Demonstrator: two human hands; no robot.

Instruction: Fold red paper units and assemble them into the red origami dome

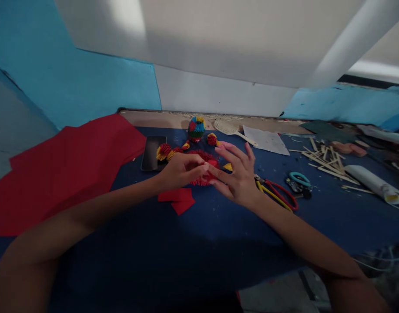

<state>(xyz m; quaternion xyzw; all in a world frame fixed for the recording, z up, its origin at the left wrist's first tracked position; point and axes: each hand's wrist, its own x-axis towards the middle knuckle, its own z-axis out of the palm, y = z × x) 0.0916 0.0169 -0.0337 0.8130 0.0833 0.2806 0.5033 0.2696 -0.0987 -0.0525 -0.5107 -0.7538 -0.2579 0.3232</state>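
Note:
My left hand [183, 170] is closed in a pinch on a small piece of red paper [210, 175], mostly covered by fingers. From the other side, my right hand [237, 174] has its thumb and index finger at the same piece, its other fingers raised and spread. Just behind both hands lies a spiky ring of folded red paper [199, 181], partly hidden. Small cut red paper pieces [182, 201] rest on the blue tabletop [186, 243] below my left hand. Red and yellow folded-paper parts [165, 151] sit near a phone [150, 153].
Large red sheets [85, 161] cover the left side. A multicoloured folded-paper ball [196, 129], a hairbrush [226, 127] and white paper [266, 140] stand or lie at the back. To the right are red-handled pliers [286, 198], a turquoise-handled tool [299, 179], wooden sticks [328, 161] and a white roll [370, 180].

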